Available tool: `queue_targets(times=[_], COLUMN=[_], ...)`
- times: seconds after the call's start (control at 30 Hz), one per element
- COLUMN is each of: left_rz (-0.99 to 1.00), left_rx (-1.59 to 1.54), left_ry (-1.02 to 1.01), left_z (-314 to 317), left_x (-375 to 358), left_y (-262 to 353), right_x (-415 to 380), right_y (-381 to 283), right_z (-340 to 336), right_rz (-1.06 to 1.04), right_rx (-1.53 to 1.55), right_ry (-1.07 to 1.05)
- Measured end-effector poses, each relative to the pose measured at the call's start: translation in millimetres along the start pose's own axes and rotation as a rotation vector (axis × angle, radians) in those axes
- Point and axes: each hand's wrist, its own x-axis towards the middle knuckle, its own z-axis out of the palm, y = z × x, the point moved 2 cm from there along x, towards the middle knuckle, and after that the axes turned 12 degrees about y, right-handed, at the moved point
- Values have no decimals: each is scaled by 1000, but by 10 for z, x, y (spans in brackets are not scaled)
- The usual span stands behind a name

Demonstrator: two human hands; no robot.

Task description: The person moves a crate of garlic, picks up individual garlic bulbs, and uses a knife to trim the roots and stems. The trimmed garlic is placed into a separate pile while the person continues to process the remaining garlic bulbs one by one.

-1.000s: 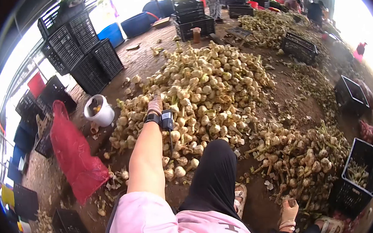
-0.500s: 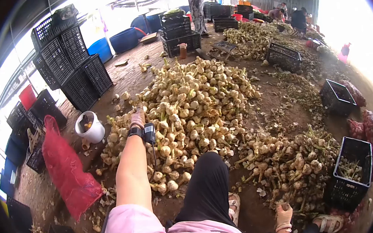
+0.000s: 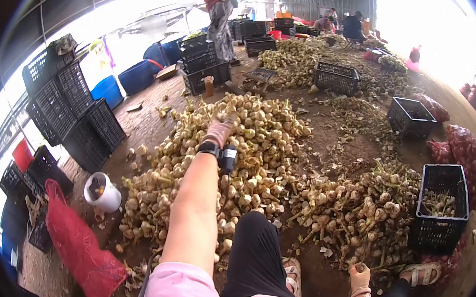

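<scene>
My left hand [image 3: 220, 129], in a pale glove, reaches far over the big heap of garlic bulbs [image 3: 257, 172] and touches bulbs near its top. Its fingers blend with the garlic, so their grip cannot be made out. A dark band with a small device [image 3: 227, 159] sits on that wrist. Low at the right, my right hand [image 3: 360, 280], also gloved, is curled closed beside my foot. Whatever it may hold is hidden. Just beyond it lies a smaller heap of garlic with stalks [image 3: 362, 211].
Right of the small heap stands a black crate [image 3: 440, 227] with garlic stalks inside, beside full red net bags [image 3: 469, 156]. A red net sack [image 3: 80, 250] and a white bucket [image 3: 103, 197] lie left. Stacked crates [image 3: 76, 114] rise behind. A person [image 3: 219, 23] stands at the back.
My left hand has moved right and farther over the big heap. My right hand stays curled in about the same place. The whole view has shifted slightly.
</scene>
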Motion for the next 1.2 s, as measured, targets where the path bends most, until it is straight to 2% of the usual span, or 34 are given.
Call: queue_targets(times=[0.07,0.1,0.2,0.27,0.33,0.43,0.47,0.5,0.53,0.6,0.63,0.73,0.8,0.83,0.9,0.97,1.0,1.07,1.1,1.13,1.2], left_rz=[5,20,-900,-755,-740,-889,-863,-830,-798,-790,-872,-772,-793,-814,-833,-819,-815,-108,223,228,-675], left_rx=[-104,-97,-1378,-1325,-1283,-1399,-1254,-1258,-1260,-1467,-1331,-1309,-1303,-1298,-1288,-1345,-1344,-540,-119,-111,-1226], left_ry=[106,118,51,-29,-80,-85,-71,-31,5,-167,-116,-37,-23,-23,-23,-120,-112,-25,19,33,-105], left_z=[1105,907,-60,-186,-271,-446,-242,-52,-57,-36,-481,-77,-209,-279,-346,-388,-234,349,452,255,-268], left_x=[860,920,589,624,714,630,714,816,834,838,705,847,818,778,736,735,762,986,1061,1046,840], left_y=[91,145,309,335,401,398,319,271,251,247,315,255,283,319,344,329,288,169,171,225,309], right_x=[32,39,-24,-86,-106,-127,-117,-94,-78,-62,-61,-21,49,-90,-32,-20,-40,-45,-50,-59,-74], right_y=[86,90,62,-119,-200,-319,-339,-333,-305,-274,-287,-348,-158,-503,-281,-287,-301,-376,-373,-381,-443], right_z=[35,50,30,26,20,-4,14,37,41,79,89,126,136,30,63,81,56,54,59,45,28], right_rz=[-92,-86,-88,-97,-82,-34,0,-1,-9,-19,-20,16,-40,-136,-141,-156,-153,-160,-174,-185,-182], right_rx=[-6,8,-25,-52,-74,-89,-76,-68,-49,-17,-41,-125,-96,-146,-134,-116,-121,-105,-132,-163,-146], right_ry=[35,48,51,39,55,51,37,35,43,45,32,16,7,-63,-51,-36,-29,-11,1,14,5])
